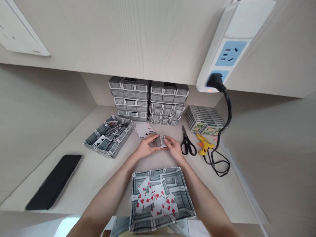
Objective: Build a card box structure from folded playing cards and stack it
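1. The small stack of cards (160, 141) is held between the two hands, over the middle of the table (93, 174).
2. The left hand (145, 147) is at the stack's left side, thumb and fingers curved partly closed around that end.
3. The right hand (174, 146) is at the right side, partly closed, with thumb and fingers pinching that end; a white card face shows beside its fingertips.
4. Just beyond the left hand, fanned cards (142, 131) lie face up on the table.
5. On the near side, between the forearms, is an open tray (184, 197) with a card-back pattern; cut card pieces (158, 199) with red hearts and diamonds lie inside.
6. To the left of the left hand, well apart from it, a second tray (126, 133) holds loose cards and pieces.
7. To the right of the right hand and near it lie black-handled scissors (188, 145), and farther right a yellow glue gun (206, 144) with its black cord.
8. At the far side stand stacked card-patterned boxes (132, 95), with packs (204, 119) to their right.
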The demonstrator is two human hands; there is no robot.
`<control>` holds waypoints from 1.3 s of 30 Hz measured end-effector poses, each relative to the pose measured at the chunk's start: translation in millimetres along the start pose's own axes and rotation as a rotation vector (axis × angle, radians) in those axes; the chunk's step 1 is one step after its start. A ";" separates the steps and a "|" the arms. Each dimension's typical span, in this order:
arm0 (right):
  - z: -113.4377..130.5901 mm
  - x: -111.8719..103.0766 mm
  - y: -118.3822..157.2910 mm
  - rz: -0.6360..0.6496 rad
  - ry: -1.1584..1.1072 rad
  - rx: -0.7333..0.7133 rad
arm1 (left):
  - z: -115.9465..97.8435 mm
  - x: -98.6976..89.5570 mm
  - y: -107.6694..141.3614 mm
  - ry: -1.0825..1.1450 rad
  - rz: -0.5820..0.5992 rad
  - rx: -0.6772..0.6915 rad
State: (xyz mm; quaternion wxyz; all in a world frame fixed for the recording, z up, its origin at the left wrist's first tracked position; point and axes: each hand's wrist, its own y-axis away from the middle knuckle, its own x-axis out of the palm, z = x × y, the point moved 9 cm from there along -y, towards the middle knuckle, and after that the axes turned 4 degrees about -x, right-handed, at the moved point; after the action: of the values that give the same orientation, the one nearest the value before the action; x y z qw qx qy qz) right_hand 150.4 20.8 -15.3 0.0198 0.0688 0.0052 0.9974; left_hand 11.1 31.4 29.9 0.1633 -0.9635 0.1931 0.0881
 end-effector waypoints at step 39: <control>16.4 5.6 7.2 0.082 0.273 -0.132 | -19.9 9.7 8.8 -0.465 -0.070 0.125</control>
State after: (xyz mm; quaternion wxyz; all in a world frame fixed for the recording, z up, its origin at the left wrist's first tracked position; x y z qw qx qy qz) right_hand 146.9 14.0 1.7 -0.0174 -0.0685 -0.0606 0.9957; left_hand 18.5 13.4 43.7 0.2658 -0.9113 0.1218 0.2898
